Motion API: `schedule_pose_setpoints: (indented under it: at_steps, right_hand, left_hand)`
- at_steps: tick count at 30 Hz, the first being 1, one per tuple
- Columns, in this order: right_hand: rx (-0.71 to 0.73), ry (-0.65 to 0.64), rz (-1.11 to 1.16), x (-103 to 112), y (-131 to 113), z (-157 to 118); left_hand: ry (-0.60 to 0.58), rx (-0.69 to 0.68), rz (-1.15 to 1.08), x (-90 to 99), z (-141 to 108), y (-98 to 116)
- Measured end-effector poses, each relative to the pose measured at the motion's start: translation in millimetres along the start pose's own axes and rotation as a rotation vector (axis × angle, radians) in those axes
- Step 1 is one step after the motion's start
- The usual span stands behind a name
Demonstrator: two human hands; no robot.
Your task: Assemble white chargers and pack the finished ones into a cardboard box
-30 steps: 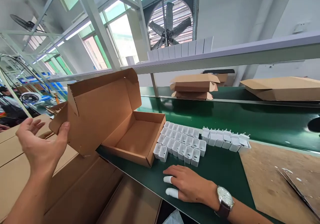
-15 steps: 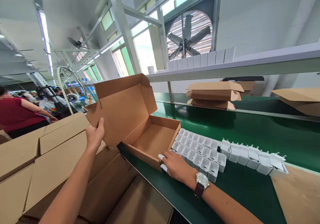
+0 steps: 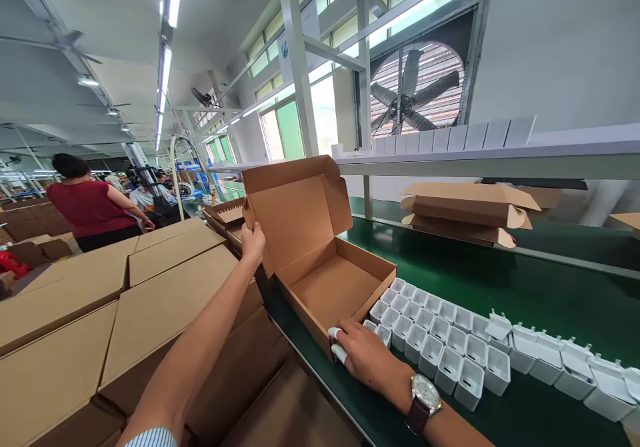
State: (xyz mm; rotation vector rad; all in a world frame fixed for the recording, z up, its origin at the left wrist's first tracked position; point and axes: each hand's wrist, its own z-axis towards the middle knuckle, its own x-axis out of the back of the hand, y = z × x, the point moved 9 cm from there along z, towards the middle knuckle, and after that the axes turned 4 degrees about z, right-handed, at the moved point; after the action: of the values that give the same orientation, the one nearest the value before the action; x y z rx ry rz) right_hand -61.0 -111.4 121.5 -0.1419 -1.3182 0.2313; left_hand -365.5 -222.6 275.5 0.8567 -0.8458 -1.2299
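An open brown cardboard box [image 3: 335, 290] stands on the green work surface with its lid raised and its inside bare. My left hand [image 3: 253, 244] grips the left edge of the lid, thumb on the inner face. My right hand [image 3: 363, 350], with white covers on two fingertips, holds the near right corner of the box wall. Some of its fingers are hidden. Just right of the box, rows of small white open-topped plastic cases [image 3: 433, 344] stand close together. Beyond them runs a line of white cases with raised flaps [image 3: 555, 360].
Large closed cartons [image 3: 170, 287] are stacked at my left. Folded cardboard boxes [image 3: 465, 207] lie at the back, below a white shelf [image 3: 575, 154] bearing a row of white boxes [image 3: 450, 138]. A person in a red top [image 3: 95, 200] stands at the far left.
The view has swung left, so the box, cases and shelf appear farther right. Both hands keep their hold on the box, which stays beside the white cases.
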Motion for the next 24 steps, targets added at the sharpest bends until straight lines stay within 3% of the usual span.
schedule_pose_setpoints:
  at_steps: [3,7,11,14,16,18,21,24]
  right_hand:
    - [0.001,0.03,0.024,3,-2,2]
    - [-0.011,0.053,0.049,3,0,2]
    - [-0.013,0.069,0.045,6,2,2]
    - [-0.008,0.109,0.022,14,0,-5]
    - [0.028,0.147,0.033,20,-6,-16]
    - [0.097,0.177,0.063,24,-16,-32]
    - [0.186,0.135,0.085,15,-30,-62]
    - [0.213,0.026,0.037,-3,-34,-91]
  left_hand:
    - [-0.033,0.007,-0.014,-5.0,-9,-1]
    - [-0.053,-0.031,-0.042,9.3,-16,5]
    - [-0.071,-0.107,-0.077,30.7,-18,17]
    - [0.026,-0.187,-0.047,58.2,-24,32]
    - [0.11,-0.278,-0.015,78.2,-37,49]
    - [0.105,-0.401,-0.042,88.6,-59,71]
    - [-0.147,-0.493,-0.092,74.7,-100,94]
    - [-0.546,-0.457,-0.01,32.3,-149,98]
